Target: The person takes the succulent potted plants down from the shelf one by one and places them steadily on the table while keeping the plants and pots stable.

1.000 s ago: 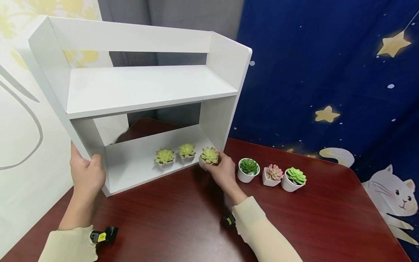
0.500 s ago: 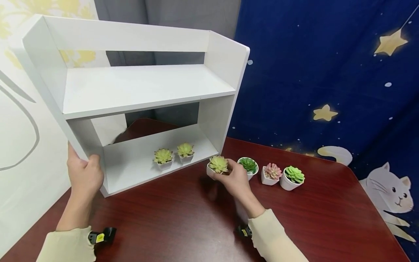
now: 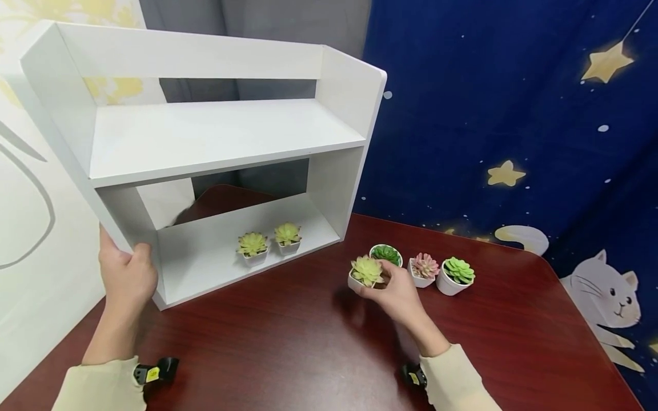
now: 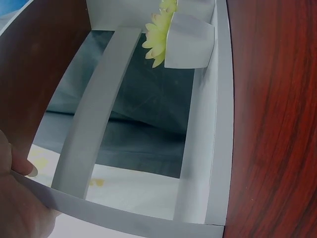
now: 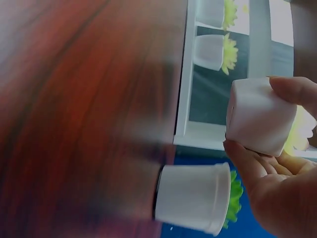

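Nearest, the bare red-brown table (image 3: 288, 348) spreads between the two forearms. Over it, right of the middle, the right hand (image 3: 403, 297) pinches a pale-green succulent (image 3: 366, 273) by its square white pot, thumb and fingers on opposite sides, perhaps so that the leaves are not crushed. At the left, the left hand (image 3: 127, 274) grips the side panel of the white shelf (image 3: 226, 137), probably to keep it steady.

Just beyond the right hand, a dark-green succulent (image 3: 385, 254) in a round pot is partly covered by the held plant. To its right come a pink succulent (image 3: 424, 267) and a bright-green succulent (image 3: 457, 273), near each other in a loose row, likely set apart from the shelf for easy reach. On the shelf's lower board, two similar plants, a left potted plant (image 3: 252, 248) and a right potted plant (image 3: 288, 237), stand upright near the front edge. Farthest, a blue curtain (image 3: 437, 125) and a grey curtain (image 3: 293, 23) hang behind.

The right wrist view shows the held pot's smooth wall and that it is clear of the table, which the head view only hints at by a shadow. The left wrist view shows the thumb (image 4: 25, 166) over the panel's edge; the fingers behind stay mostly hidden.
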`<state>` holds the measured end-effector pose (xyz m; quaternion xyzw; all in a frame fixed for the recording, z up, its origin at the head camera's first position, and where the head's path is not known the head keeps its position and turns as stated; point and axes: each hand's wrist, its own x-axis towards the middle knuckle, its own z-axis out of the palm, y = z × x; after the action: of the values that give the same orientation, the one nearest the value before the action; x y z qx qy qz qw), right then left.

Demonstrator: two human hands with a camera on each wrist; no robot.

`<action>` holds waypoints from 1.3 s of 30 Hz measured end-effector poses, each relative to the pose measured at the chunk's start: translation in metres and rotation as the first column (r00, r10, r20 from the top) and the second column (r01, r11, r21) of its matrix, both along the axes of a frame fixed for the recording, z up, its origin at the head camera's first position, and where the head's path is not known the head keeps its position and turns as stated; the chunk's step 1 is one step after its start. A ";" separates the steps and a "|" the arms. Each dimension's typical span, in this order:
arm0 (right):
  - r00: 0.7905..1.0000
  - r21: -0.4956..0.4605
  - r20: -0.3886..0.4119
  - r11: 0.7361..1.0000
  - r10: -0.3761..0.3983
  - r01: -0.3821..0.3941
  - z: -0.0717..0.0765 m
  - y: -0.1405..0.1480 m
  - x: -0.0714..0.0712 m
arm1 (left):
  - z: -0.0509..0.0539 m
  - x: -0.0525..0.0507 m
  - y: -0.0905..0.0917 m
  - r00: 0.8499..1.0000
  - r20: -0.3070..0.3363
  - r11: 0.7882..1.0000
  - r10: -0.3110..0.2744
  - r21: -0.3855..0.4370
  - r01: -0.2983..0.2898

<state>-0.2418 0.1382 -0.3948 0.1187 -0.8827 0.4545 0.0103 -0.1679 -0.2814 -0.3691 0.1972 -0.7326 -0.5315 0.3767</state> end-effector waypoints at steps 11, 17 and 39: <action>1.000 0.038 0.020 0.999 0.021 -0.022 -0.002 0.044 0.007 | -0.001 0.001 0.002 1.000 -0.008 1.000 0.003 -0.012 -0.004; 0.997 0.001 0.073 1.000 0.005 -0.005 0.000 0.069 0.010 | -0.001 0.000 0.002 1.000 0.004 1.000 -0.001 -0.005 0.001; 0.971 -0.003 0.221 0.995 -0.092 0.095 -0.010 0.149 0.013 | 0.000 0.000 0.000 1.000 -0.010 1.000 0.004 -0.002 -0.004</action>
<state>-0.2292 0.2868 -0.4048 0.0258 -0.8798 0.4701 -0.0658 -0.1677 -0.2809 -0.3688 0.1957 -0.7310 -0.5309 0.3815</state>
